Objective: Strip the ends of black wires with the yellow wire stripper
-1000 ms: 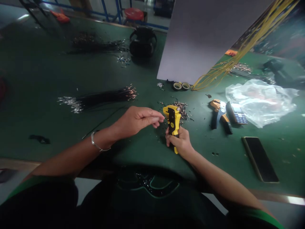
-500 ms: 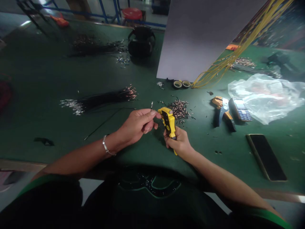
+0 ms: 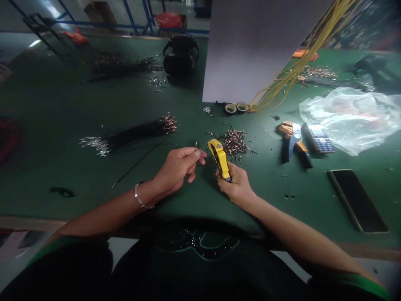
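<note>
Pinched a wire (image 3: 196,145), tip up, between thumb and finger of the left hand (image 3: 179,168), just beside the yellow stripper (image 3: 221,158); wrapped the right hand (image 3: 235,182) around its handle, near clippings (image 3: 234,141). Seemed at the wire-handling step; probably called next for a steady pinch.

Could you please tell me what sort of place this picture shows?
Probably an electrical wiring workshop: on the green tabletop lie a bundle of thin black wires with metallic ends and a heap of small coppery scraps, and the right hand holds a yellow and black tool.
</note>
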`<control>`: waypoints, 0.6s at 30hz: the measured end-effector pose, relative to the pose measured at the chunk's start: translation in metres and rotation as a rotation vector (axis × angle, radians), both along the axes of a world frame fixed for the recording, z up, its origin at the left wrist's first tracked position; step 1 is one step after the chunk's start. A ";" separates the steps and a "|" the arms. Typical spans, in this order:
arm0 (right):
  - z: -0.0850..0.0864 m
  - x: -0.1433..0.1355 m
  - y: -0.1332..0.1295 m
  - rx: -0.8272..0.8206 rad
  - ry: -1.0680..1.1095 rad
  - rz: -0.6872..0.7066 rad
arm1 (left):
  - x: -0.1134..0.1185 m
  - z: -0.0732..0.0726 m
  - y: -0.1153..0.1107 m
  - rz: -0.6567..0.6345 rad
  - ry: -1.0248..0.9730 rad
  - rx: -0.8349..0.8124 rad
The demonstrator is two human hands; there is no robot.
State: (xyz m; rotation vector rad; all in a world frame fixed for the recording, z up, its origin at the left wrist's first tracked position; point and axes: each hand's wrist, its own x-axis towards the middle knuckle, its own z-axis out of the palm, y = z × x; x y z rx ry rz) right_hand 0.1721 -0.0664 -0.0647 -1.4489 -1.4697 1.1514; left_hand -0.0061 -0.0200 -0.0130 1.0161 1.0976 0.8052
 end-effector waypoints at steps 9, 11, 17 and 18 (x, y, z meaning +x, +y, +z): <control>0.005 -0.003 -0.001 0.077 -0.131 0.036 | 0.006 -0.005 -0.005 -0.180 0.051 0.005; 0.007 -0.004 -0.002 0.077 -0.125 0.042 | 0.008 -0.008 -0.007 -0.137 0.036 0.010; 0.009 -0.007 -0.005 0.151 -0.232 0.090 | 0.010 -0.006 -0.010 -0.106 0.021 -0.024; 0.008 -0.007 -0.006 0.183 -0.259 0.095 | 0.010 -0.005 -0.010 -0.117 0.026 -0.028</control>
